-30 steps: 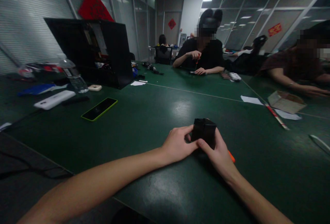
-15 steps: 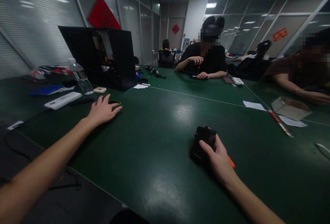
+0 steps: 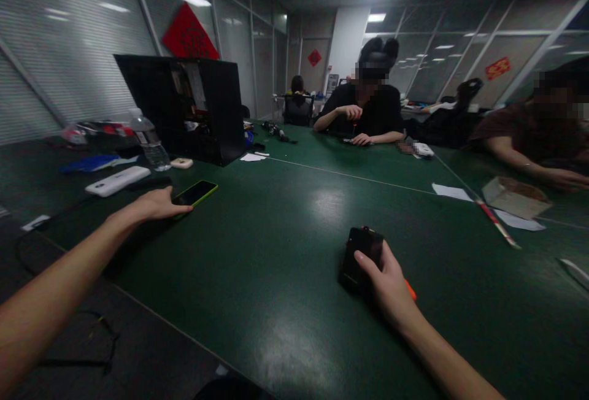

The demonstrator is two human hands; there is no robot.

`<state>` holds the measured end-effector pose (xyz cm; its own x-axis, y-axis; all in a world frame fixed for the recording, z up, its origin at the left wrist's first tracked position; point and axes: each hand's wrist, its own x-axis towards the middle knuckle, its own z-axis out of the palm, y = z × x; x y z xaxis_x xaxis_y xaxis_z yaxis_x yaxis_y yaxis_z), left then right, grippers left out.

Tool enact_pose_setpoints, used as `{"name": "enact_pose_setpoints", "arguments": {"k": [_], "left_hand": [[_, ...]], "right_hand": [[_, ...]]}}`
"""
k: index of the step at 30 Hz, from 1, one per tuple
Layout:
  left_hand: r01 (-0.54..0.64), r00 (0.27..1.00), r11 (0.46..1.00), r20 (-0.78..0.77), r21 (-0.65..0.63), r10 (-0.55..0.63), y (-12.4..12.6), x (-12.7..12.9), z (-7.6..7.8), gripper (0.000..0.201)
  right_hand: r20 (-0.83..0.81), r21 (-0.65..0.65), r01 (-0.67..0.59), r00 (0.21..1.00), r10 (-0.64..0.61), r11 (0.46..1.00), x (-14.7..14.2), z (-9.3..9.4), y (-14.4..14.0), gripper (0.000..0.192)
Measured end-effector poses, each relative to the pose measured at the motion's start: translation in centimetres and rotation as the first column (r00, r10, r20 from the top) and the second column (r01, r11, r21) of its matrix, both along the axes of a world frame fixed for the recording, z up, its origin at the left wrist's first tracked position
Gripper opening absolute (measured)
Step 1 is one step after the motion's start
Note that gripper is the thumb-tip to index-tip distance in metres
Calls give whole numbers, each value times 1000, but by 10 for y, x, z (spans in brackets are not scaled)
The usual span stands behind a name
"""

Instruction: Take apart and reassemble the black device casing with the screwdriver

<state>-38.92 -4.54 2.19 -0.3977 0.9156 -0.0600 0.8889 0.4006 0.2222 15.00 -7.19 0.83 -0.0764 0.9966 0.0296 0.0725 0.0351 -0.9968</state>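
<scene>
My right hand (image 3: 389,286) grips a small black box-like device (image 3: 359,257) that rests on the green table (image 3: 276,253) in front of me. An orange tool tip (image 3: 410,290) shows just behind that hand. My left hand (image 3: 156,205) is stretched out to the left, fingers lying on the near end of a phone with a yellow-green case (image 3: 196,192), which lies flat on the table.
A white flat device (image 3: 117,180), a water bottle (image 3: 148,140) and a black open case (image 3: 193,108) stand at the back left. Other people work at the far side and right. Paper sheets (image 3: 453,191), a cardboard box (image 3: 515,197) and a red-white stick (image 3: 497,222) lie at right.
My left hand left the black device, reached out to the phone at the left and has now slid back toward its near end. The right hand keeps hold of the device.
</scene>
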Motion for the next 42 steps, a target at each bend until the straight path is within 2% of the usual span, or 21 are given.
{"name": "enact_pose_setpoints", "arguments": {"k": [3, 8, 10, 13, 15, 18, 22, 31, 34, 38, 42], "left_hand": [[-37, 999, 993, -38, -109, 33, 4, 1, 6, 91], [23, 993, 997, -114, -70, -31, 7, 23, 18, 101], [80, 995, 993, -54, -81, -85, 3, 30, 24, 105], [146, 972, 982, 204, -123, -119, -5, 34, 30, 107], [151, 944, 980, 313, -132, -104, -9, 33, 33, 113], [155, 919, 982, 381, -109, -102, -11, 29, 37, 119], [141, 870, 986, 487, -90, -80, -11, 23, 39, 112], [119, 816, 988, 577, -103, -38, -8, 17, 37, 107], [116, 811, 991, 582, -63, -58, -7, 16, 35, 104], [55, 826, 998, 562, 0, -46, -10, 13, 35, 104], [83, 796, 996, 604, -41, -42, -13, 11, 37, 102]], "right_hand": [[35, 15, -21, 999, 20, 1000, 2, -2, 2, 63], [75, 35, -48, 996, 46, 998, 4, -1, 1, 57], [88, 39, -55, 995, 51, 998, 4, -1, 0, 57], [89, 44, -68, 994, 64, 997, 3, -1, 0, 58], [85, 44, -72, 994, 68, 996, 3, -2, 1, 58], [79, 39, -72, 995, 68, 997, 3, -2, 1, 59], [79, 62, -74, 994, 69, 995, 3, 0, 1, 57], [80, 32, -91, 993, 88, 995, 4, -1, 0, 56], [58, 30, -93, 994, 91, 995, 4, -2, 1, 56], [46, 23, -86, 995, 85, 996, 5, -3, 2, 58], [30, 12, -80, 996, 80, 997, 5, -4, 4, 58]]}}
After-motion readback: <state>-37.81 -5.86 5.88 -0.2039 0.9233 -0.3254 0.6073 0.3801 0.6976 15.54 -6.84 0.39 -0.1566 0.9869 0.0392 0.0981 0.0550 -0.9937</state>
